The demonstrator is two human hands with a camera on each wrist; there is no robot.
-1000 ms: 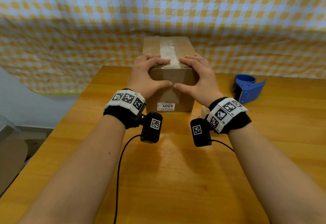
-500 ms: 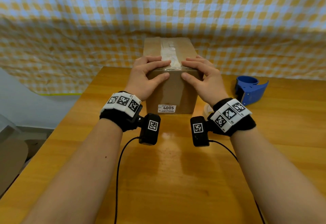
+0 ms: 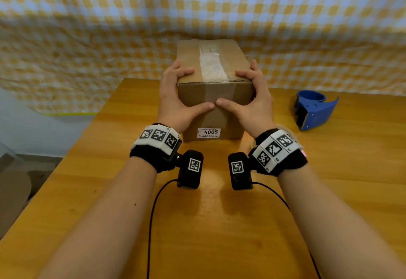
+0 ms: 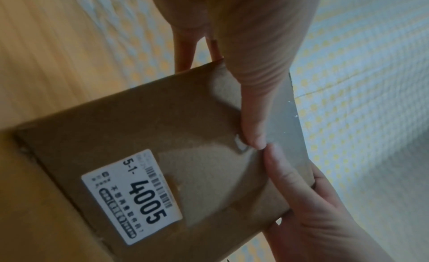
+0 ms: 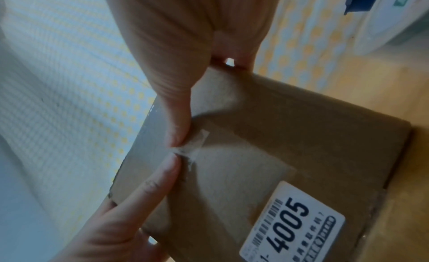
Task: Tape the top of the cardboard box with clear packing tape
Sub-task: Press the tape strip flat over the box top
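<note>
- A cardboard box (image 3: 214,94) is seen standing on a wooden worktop (image 3: 211,223), its far end close to a yellow-and-white checked cloth (image 3: 197,10) hung behind it.
- A strip of clear packing tape (image 3: 211,63) is laid lengthwise along the middle of the box top and is folded down over the near edge onto the front face.
- The box is clasped at its near left corner by the left hand (image 3: 175,100): its fingers are curled over the top edge, and its thumb is pressed flat on the front face.
- The near right corner is gripped likewise by the right hand (image 3: 252,102), so both grips are closed on the box.
- The two thumb tips are shown almost touching on the taped strip of the front face, above a white label (image 3: 208,133) marked 4005.
- A blue tape dispenser (image 3: 314,109) is left on the worktop, well to the right of the box.
</note>
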